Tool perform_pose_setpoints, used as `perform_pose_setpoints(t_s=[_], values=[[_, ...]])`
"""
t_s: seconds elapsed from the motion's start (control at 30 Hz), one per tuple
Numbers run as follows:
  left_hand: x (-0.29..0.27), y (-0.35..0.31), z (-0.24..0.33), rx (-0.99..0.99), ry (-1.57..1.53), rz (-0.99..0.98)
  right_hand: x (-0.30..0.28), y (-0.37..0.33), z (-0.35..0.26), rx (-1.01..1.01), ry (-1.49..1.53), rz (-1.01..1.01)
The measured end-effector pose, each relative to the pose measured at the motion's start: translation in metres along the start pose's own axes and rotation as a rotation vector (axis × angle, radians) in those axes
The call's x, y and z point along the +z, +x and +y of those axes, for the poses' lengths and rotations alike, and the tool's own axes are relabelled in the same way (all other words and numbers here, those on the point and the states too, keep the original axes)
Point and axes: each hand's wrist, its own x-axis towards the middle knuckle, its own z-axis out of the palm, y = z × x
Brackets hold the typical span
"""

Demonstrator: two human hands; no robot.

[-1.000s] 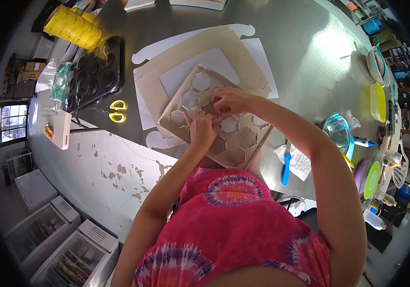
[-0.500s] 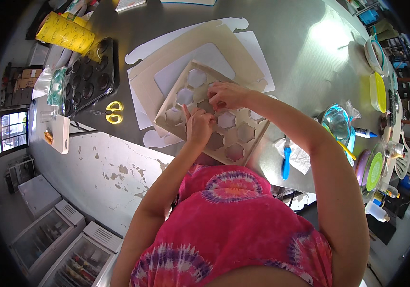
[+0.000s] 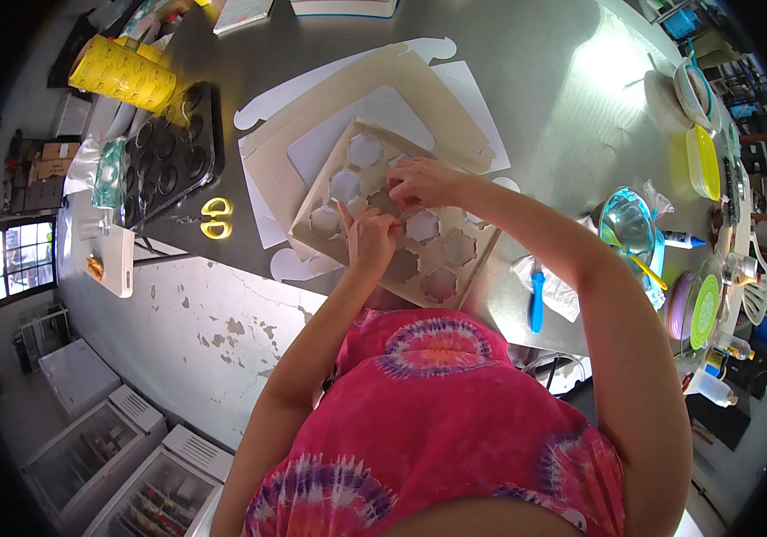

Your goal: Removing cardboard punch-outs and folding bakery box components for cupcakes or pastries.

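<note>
A: Where does the cardboard cupcake insert (image 3: 428, 257) lie?

B: At the near edge of a stainless-steel bench (image 3: 544, 107), set askew, partly over a flat kraft-coloured box blank (image 3: 280, 139), before a person in a pink tie-dye top (image 3: 437, 412).

A: And the hands?

B: The left hand (image 3: 371, 236) and right hand (image 3: 423, 183) meet near its middle, fingers bent; the left index finger extends. Whether either pinches the card, one cannot tell.

A: What flanks them?

B: Yellow-handled scissors (image 3: 215, 217) and a dark muffin tin (image 3: 166, 157) at left; a blue-handled spatula (image 3: 537, 304) at right.
</note>
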Motion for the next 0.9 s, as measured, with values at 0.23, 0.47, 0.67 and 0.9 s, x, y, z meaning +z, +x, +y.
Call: perform_pose_setpoints(t_s=[0.23, 0.47, 0.67, 0.9], values=[[-0.007, -0.007, -0.002, 0.022, 0.092, 0.012, 0.013, -0.051, -0.050, 0.349, 0.128, 0.477], [-0.025, -0.016, -0.019, 0.048, -0.009, 0.013, 0.042, -0.130, -0.112, 0.535, 0.011, 0.409], [-0.026, -0.018, -0.019, 0.133, 0.185, -0.109, 0.039, -0.126, -0.117, 0.608, -0.115, 0.459], [-0.024, -0.019, -0.011, 0.090, 0.237, -0.124, 0.055, -0.115, -0.097, 0.863, -0.184, 0.537]])
